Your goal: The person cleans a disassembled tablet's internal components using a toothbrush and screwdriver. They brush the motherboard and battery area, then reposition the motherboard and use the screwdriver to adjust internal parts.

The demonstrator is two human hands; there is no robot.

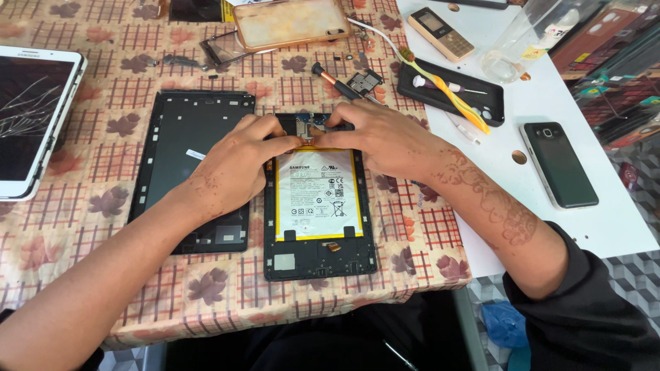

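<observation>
An opened tablet (317, 255) lies back-up on the patterned cloth, its white battery (317, 194) exposed in a black frame. My left hand (234, 165) rests on the tablet's upper left edge, fingertips pressing near the top of the battery. My right hand (381, 137) comes in from the right, fingers bent over the circuit board at the tablet's top. What the fingertips pinch is hidden. A black back panel (189, 148) lies just left of the tablet, partly under my left hand.
A white tablet with a cracked screen (31, 117) sits at the far left. Behind the hands lie a screwdriver (333, 79), a phone in a clear case (292, 22), a black tray with a toothbrush (450, 93), a keypad phone (440, 33) and a black smartphone (558, 165).
</observation>
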